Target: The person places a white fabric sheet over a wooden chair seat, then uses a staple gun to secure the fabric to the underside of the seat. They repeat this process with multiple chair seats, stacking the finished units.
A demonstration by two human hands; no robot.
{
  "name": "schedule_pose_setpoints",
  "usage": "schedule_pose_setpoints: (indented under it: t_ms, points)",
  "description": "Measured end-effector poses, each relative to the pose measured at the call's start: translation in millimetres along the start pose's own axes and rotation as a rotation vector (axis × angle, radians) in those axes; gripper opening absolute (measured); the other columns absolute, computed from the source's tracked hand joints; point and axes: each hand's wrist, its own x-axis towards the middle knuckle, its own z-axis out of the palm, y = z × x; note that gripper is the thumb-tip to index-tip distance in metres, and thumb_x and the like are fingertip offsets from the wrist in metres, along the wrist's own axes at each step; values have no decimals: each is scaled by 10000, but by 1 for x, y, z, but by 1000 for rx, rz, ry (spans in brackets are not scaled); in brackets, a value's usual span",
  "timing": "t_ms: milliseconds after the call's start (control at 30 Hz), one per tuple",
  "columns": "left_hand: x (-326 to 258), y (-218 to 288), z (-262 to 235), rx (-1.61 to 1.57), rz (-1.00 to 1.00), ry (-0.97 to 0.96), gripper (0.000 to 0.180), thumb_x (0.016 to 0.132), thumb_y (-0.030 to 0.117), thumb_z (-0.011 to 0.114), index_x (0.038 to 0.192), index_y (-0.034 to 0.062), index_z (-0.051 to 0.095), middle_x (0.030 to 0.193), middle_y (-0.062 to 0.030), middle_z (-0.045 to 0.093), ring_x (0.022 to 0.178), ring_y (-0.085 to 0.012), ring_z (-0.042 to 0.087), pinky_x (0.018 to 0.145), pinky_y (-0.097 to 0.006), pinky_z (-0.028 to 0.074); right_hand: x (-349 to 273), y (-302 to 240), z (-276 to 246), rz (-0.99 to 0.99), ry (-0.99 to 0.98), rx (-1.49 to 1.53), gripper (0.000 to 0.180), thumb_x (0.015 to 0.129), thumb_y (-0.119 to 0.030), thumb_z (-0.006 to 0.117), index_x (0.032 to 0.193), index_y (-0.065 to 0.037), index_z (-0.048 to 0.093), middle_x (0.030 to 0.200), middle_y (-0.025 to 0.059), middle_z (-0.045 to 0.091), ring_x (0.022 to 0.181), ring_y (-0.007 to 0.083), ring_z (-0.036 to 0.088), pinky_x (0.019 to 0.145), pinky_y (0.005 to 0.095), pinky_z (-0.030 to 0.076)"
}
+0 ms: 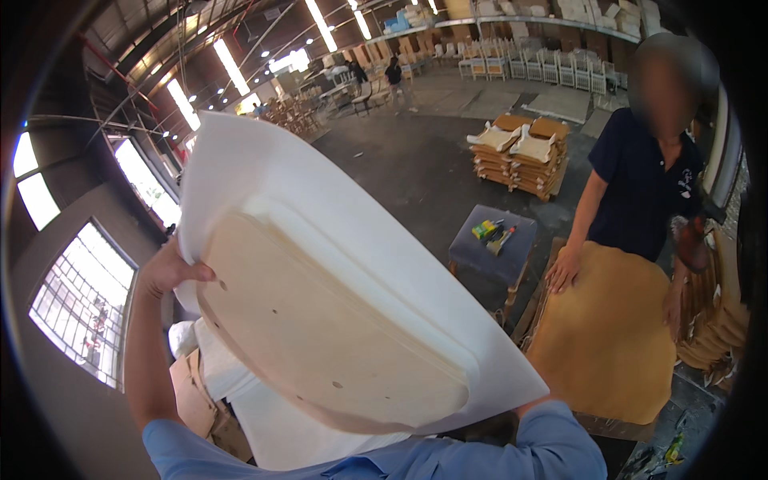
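A pale wooden seat board [320, 328] with rounded edges and several small holes lies against a larger white padding sheet [352, 232]. Both are raised and tilted in front of me. My left hand [174, 270] grips them at the upper left edge, its thumb on the board and its other fingers out of sight behind. At the lower right corner of the sheet, my right hand [534, 400] is mostly hidden; only a bit by the wrist shows beyond my blue sleeve. Its fingers cannot be seen.
Across from me on the right, a person in a dark shirt [644, 172] has hands on a tan padded panel [604, 336]. A small blue-topped table [468, 248] holds tools. Farther off is a stack of seat panels [520, 156]. White sheets [228, 360] lie below left.
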Motion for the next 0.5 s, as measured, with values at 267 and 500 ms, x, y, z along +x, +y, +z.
schedule_pose_setpoints:
  t_ms: [267, 500]
  points:
    - [97, -39, 112, -64, -52, -314, 703, 743, 181, 902, 1378, 26, 645, 1250, -91, 721, 1159, -196, 657, 1054, -363, 500, -130, 29, 58, 49, -383, -459, 875, 835, -297, 870, 1543, 14, 461, 1413, 124, 622, 1284, 217, 583, 1096, 385, 476]
    - [186, 18, 211, 250, 367, -8, 594, 826, 208, 856, 1369, 63, 663, 1281, -110, 726, 1141, -251, 680, 1028, -391, 510, -169, 64, 125, -225, 294, -157, 619, 775, -170, 796, 1325, 29, 596, 1102, 88, 683, 999, 190, 668, 898, 340, 543]
